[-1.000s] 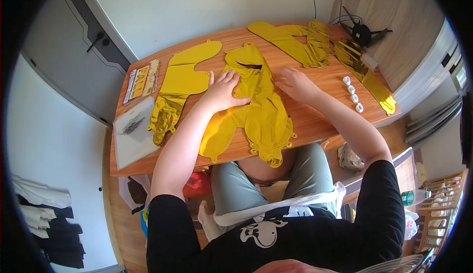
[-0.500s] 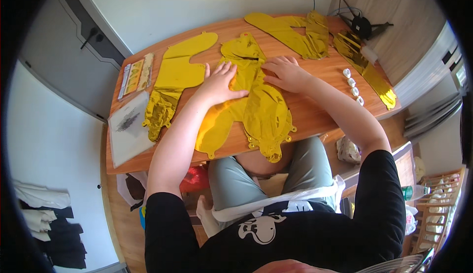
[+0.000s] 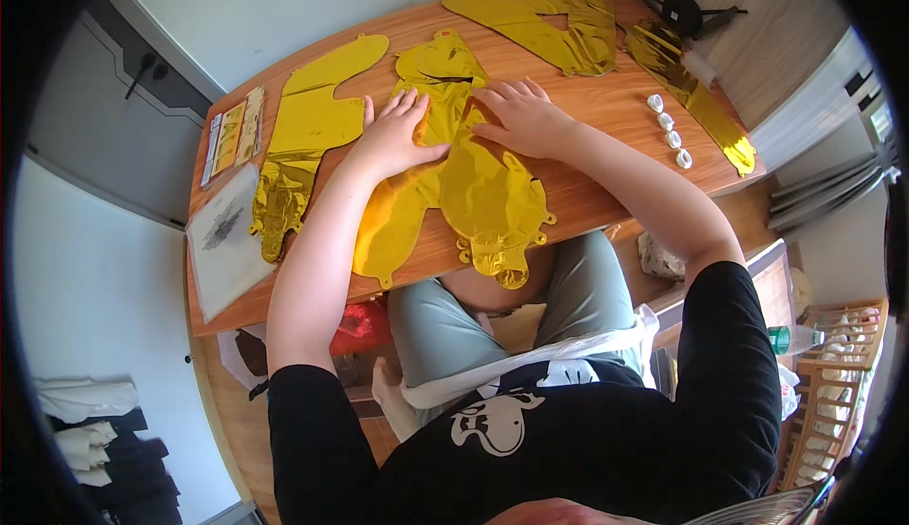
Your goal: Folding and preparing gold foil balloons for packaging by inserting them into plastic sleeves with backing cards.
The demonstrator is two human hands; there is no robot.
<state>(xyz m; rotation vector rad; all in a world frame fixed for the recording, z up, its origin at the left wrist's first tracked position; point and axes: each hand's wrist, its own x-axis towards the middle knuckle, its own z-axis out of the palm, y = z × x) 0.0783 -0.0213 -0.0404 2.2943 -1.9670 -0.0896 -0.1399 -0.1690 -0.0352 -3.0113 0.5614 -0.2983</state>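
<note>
Gold foil balloon (image 3: 473, 179) lies flat on wood table (image 3: 606, 108).
Left hand (image 3: 390, 142) on it at 10 o'clock, right hand (image 3: 525, 123) at 2, fingers extended on both.

Bright, soft light | glints on central gold foil (image 3: 481, 182) | edges bowed, corners black

gold foil shapes (image 3: 488, 184), brn woodgrain tbl (image 3: 606, 108), wht rolls (image 3: 666, 121)

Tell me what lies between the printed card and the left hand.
In the head view, a flat gold foil piece lies on the wooden table between the printed card and the left hand.
</note>
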